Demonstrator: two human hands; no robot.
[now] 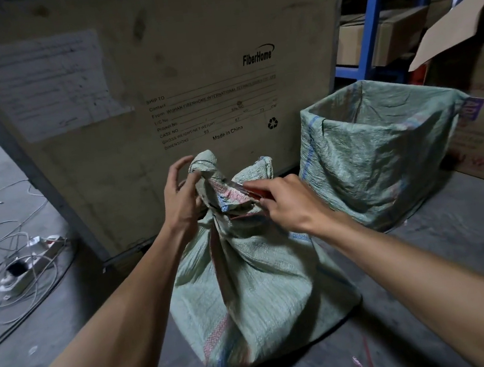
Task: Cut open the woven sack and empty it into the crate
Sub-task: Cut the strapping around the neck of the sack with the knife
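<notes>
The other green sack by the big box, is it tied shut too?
No, the other green sack stands with its top wide open.

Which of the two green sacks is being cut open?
In front of the big FiberHome crate, two green woven sacks stand on the floor. It is the nearer sack, between the person's arms, with its neck bunched shut; the other sack, to the right, stands wide open.

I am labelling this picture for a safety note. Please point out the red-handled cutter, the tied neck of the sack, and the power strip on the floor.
red-handled cutter (254,190): head view, on the red handle beside the right hand.
tied neck of the sack (204,164): head view, on the bunched top.
power strip (47,248): head view, on its white body.
</notes>
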